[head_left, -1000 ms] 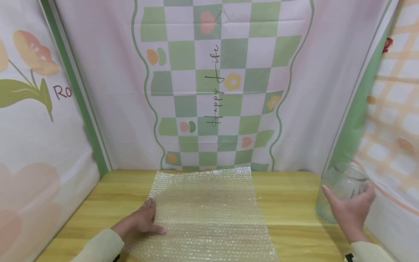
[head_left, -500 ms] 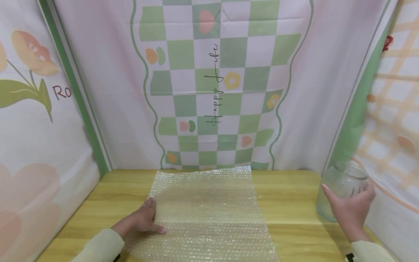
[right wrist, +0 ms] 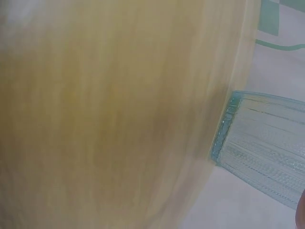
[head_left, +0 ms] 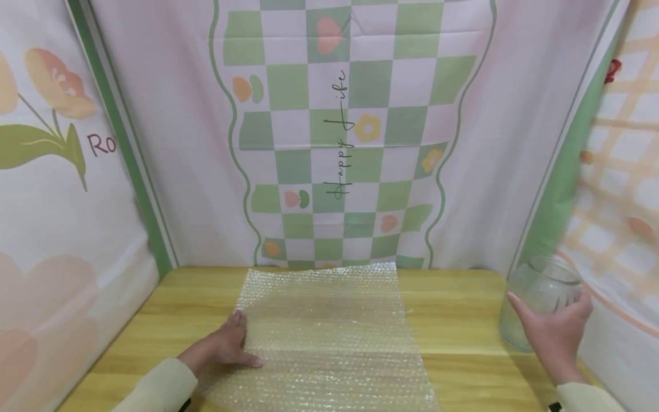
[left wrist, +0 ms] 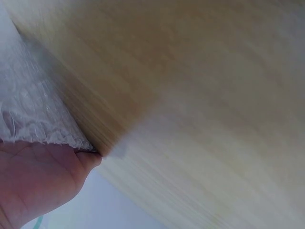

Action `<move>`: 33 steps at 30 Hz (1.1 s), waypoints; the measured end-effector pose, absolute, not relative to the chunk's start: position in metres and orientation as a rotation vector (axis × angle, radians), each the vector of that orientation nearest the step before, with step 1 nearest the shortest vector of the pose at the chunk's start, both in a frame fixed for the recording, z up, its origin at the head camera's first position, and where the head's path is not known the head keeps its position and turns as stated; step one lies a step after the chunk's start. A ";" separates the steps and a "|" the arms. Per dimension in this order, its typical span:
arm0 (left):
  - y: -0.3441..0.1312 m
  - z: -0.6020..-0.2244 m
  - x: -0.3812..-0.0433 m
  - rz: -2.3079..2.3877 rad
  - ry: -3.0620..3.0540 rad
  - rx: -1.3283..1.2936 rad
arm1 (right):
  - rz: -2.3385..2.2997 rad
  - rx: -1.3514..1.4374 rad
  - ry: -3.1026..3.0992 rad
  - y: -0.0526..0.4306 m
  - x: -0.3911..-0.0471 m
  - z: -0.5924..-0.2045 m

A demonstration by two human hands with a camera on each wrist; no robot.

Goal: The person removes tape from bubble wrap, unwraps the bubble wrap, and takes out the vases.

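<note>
A sheet of clear bubble wrap (head_left: 329,332) lies over the middle of the wooden table (head_left: 453,312). My left hand (head_left: 223,346) rests on its left edge, thumb laid across the top of the sheet. In the left wrist view, the wrap (left wrist: 38,100) covers the fingers and leaves the palm (left wrist: 43,176) showing. At the table's right side, my right hand (head_left: 558,335) grips a clear glass jar (head_left: 520,320) from the near side, thumb on its left. The jar stands upright with no lid on its rim. The right wrist view shows its bluish base (right wrist: 224,126) at the tabletop.
A checkered curtain (head_left: 334,137) hangs behind the table's far edge. Floral cloth (head_left: 56,229) closes the left side, and plaid cloth (head_left: 623,189) hangs near the jar on the right. The wrap reaches the table's far edge.
</note>
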State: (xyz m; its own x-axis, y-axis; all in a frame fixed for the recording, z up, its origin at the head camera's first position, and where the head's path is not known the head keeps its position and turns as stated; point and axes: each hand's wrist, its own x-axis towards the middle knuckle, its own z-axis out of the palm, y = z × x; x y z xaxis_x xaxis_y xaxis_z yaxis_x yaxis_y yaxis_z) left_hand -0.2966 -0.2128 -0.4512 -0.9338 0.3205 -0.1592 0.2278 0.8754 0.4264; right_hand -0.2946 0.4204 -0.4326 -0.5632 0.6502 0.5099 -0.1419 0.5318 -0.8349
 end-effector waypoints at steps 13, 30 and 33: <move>-0.209 -0.451 -0.297 0.607 2.822 0.421 | 1.116 -0.383 -1.864 0.426 -0.291 -0.431; -0.211 -0.448 -0.293 0.667 2.835 0.421 | 1.038 -0.322 -1.750 0.421 -0.289 -0.414; -0.212 -0.448 -0.292 0.694 2.819 0.423 | 1.058 -0.313 -1.728 0.418 -0.285 -0.409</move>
State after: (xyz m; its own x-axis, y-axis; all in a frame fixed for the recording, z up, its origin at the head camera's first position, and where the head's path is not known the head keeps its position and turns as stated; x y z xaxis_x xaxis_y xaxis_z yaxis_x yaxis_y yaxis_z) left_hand -0.2923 -0.2124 -0.4479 -0.9375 0.3226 -0.1304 0.2251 0.8481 0.4796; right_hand -0.2855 0.4176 -0.4086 -0.4274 0.6458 0.6327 -0.2700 0.5768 -0.7710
